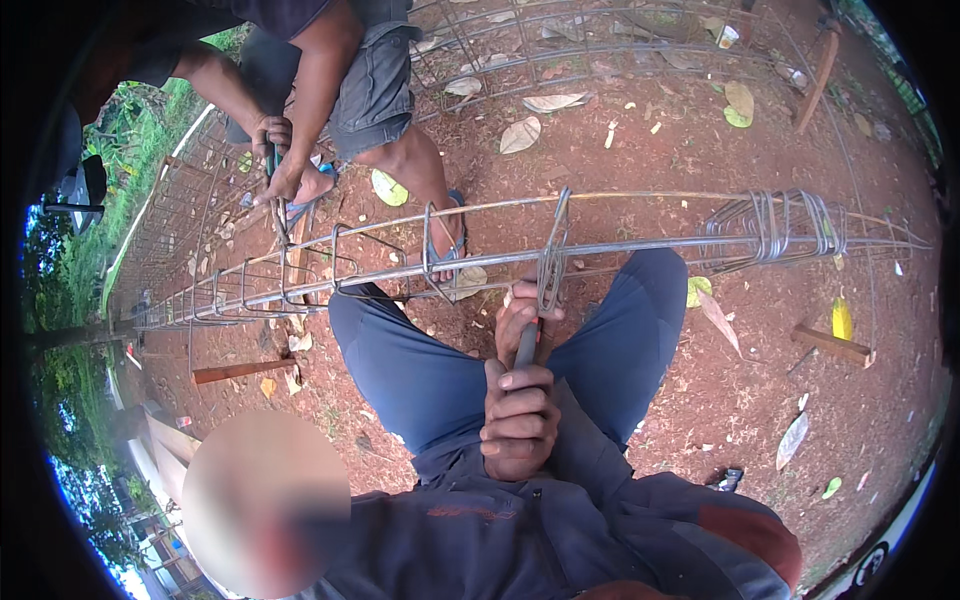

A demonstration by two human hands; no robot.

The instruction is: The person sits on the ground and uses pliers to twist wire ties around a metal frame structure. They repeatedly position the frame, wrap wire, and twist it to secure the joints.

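Note:
A long, narrow steel reinforcement frame [390, 272] of bars runs from side to side in front of my knees. Close to the middle, several bent wire stirrups [553, 252] hang bunched on the bars. At their lower end my left hand [517, 318] is closed, its fingers pressed around them; part of it is hidden. My right hand [518, 425], nearer my body, wraps around the dark grey handles of what look like pincers [528, 345]. The pincers point up toward the stirrups, and their jaws cannot be made out.
Opposite on the left, a co-worker's hands [280, 165] hold a green-handled tool at the frame. More stirrups [775, 230] are bunched at the right. Wooden stakes [240, 371] [832, 345] stand near the frame. Mesh cages [590, 50] lie beyond, over leaf-strewn red soil [735, 400].

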